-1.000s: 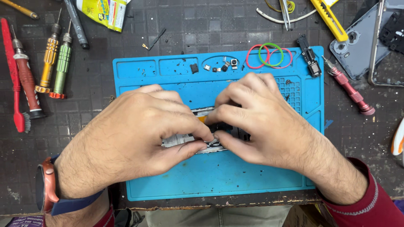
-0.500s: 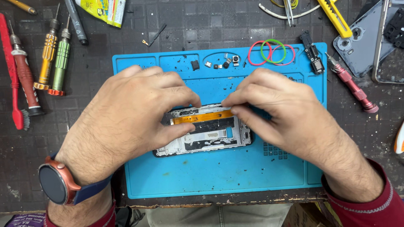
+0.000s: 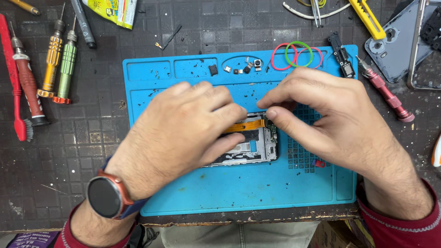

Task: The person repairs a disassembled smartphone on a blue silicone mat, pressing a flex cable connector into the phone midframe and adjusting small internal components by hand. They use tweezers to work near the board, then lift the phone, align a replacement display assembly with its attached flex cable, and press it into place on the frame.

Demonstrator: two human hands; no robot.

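An opened phone frame [image 3: 255, 144] with an orange flex cable [image 3: 248, 125] across it lies on a blue repair mat [image 3: 239, 193]. My left hand [image 3: 183, 131] rests over the frame's left part and grips it, fingers curled on its upper and lower edges. My right hand [image 3: 321, 119] hovers at the frame's right end, thumb and forefinger pinched together at the cable's right tip. Much of the frame is hidden under my hands.
Small camera parts and screws [image 3: 243, 68] sit in the mat's top trays beside coloured rubber bands [image 3: 296, 55]. Screwdrivers [image 3: 59, 59] and a red brush [image 3: 18, 87] lie left. A pink screwdriver [image 3: 386, 94], a yellow knife [image 3: 367, 18] and a grey phone back [image 3: 399, 46] lie right.
Both hands have shifted apart, uncovering the phone frame and its orange cable. My right hand moved from over the frame to its right end.
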